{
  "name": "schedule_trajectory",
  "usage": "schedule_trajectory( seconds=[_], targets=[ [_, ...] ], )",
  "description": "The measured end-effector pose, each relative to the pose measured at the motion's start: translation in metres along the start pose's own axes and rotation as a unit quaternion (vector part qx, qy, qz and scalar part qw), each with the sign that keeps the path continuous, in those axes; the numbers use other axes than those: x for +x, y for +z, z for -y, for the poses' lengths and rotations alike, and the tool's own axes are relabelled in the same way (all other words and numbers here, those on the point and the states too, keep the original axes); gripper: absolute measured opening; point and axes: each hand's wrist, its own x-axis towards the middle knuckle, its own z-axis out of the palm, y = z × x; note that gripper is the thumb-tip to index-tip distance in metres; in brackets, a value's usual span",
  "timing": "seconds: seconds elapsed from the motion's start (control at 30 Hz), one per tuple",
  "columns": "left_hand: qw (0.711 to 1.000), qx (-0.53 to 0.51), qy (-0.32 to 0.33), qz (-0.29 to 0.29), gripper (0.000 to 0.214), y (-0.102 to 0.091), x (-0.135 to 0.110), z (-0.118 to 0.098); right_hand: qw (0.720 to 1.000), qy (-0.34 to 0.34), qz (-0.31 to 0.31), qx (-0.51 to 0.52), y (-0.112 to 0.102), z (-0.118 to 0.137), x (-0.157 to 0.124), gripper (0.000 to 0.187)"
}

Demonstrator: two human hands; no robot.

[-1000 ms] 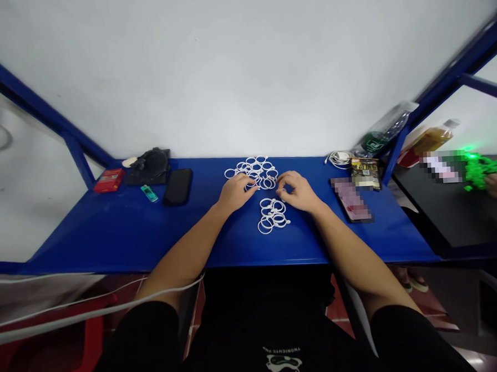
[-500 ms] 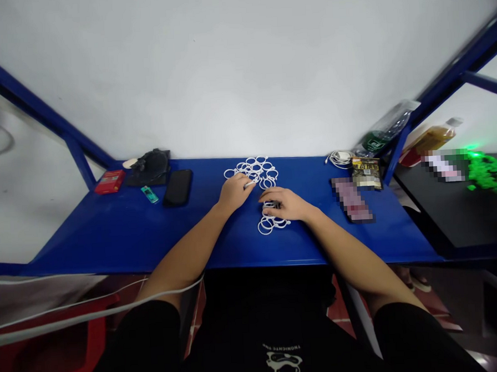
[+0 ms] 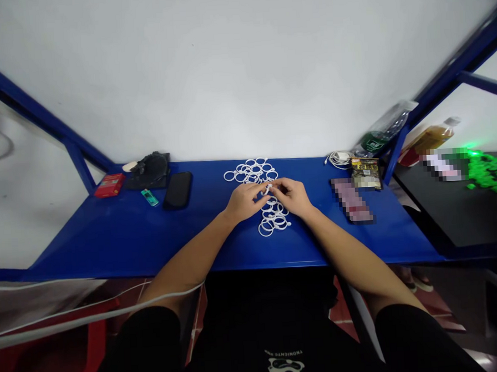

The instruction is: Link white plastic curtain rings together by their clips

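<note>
My left hand (image 3: 243, 202) and my right hand (image 3: 294, 197) meet over the middle of the table. Their fingertips are closed on one small white plastic ring (image 3: 268, 190), seen nearly edge-on and partly hidden by the fingers. Behind the hands, towards the wall, lies a loose pile of similar white rings (image 3: 247, 169) with small knobs on them. A second group of rings (image 3: 266, 227) lies in front, between my wrists, and some of it overlaps. The fingers cover part of both groups.
On the blue table (image 3: 218, 248) at left are a black phone (image 3: 177, 189), a teal packet (image 3: 149, 197), a red box (image 3: 109, 185) and a black bag (image 3: 151, 170). At right are a white cable (image 3: 339, 159), a dark packet (image 3: 366, 172), a blurred-out item (image 3: 352, 200) and a bottle (image 3: 385, 131).
My left hand has brought a white ring from the far pile towards me. My right hand has lifted off the near group, and its fingers now meet the left hand's at the ring.
</note>
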Motion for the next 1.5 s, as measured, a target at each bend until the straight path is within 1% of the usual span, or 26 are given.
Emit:
schedule_trajectory(
  seconds=[0.07,0.2,0.3,0.43,0.53,0.63,0.73,0.83,0.97,1.03,1.2,1.3,1.33,1.4,1.47,1.5],
  targets=[
    [1.0,-0.018,0.006,-0.005,0.033,0.0,0.0,0.0,1.0,-0.002,-0.008,0.006,-0.001,0.0,0.0,0.028],
    [0.998,-0.043,-0.03,-0.033,0.021,-0.001,0.001,-0.003,1.0,-0.017,0.017,0.017,-0.003,0.002,-0.001,0.027],
    [0.996,-0.073,-0.049,-0.029,0.02,-0.002,0.001,-0.005,0.998,-0.031,0.045,0.019,-0.005,0.005,-0.001,0.029],
    [0.997,-0.067,-0.037,-0.025,0.019,-0.003,0.002,-0.003,0.996,-0.055,0.068,-0.007,-0.012,0.007,0.001,0.028],
    [0.998,-0.045,-0.031,-0.025,0.015,-0.003,0.003,0.003,0.996,-0.062,0.037,-0.055,-0.021,0.003,0.004,0.027],
    [0.997,-0.039,-0.063,-0.023,0.012,-0.004,0.003,0.012,0.996,-0.041,-0.002,-0.079,-0.032,-0.006,0.006,0.026],
    [0.994,-0.05,-0.094,-0.022,0.011,-0.004,0.001,0.018,0.996,-0.026,-0.006,-0.083,-0.036,-0.014,0.007,0.024],
    [0.993,-0.076,-0.09,-0.031,0.014,-0.002,0.001,0.015,0.996,-0.025,0.001,-0.081,-0.031,-0.012,0.007,0.026],
    [0.992,-0.108,-0.058,-0.028,0.019,0.002,0.003,0.0,0.998,-0.036,0.038,-0.038,-0.018,0.0,0.003,0.027],
    [0.991,-0.121,-0.053,-0.031,0.02,0.003,0.004,-0.005,0.998,-0.033,0.06,-0.002,-0.012,0.005,0.001,0.027],
    [0.98,-0.182,-0.068,-0.04,0.026,0.0,0.005,-0.005,0.989,0.038,0.084,0.119,-0.003,0.008,-0.002,0.032],
    [0.978,-0.195,-0.065,-0.038,0.024,-0.003,0.006,-0.003,0.98,0.063,0.096,0.163,-0.005,0.01,-0.001,0.032],
    [0.981,-0.183,-0.061,-0.035,0.022,-0.003,0.006,-0.002,0.981,0.061,0.096,0.159,-0.008,0.011,0.0,0.031],
    [0.99,-0.133,-0.05,-0.024,0.018,-0.005,0.006,0.003,0.989,0.04,0.083,0.117,-0.017,0.011,0.003,0.024],
    [0.996,-0.072,-0.056,-0.009,0.014,-0.005,0.005,0.012,0.997,0.002,0.067,0.041,-0.028,0.008,0.006,0.016],
    [0.996,-0.046,-0.077,-0.003,0.013,-0.006,0.004,0.018,0.998,-0.017,0.061,-0.006,-0.033,0.004,0.008,0.013]
  ],
)
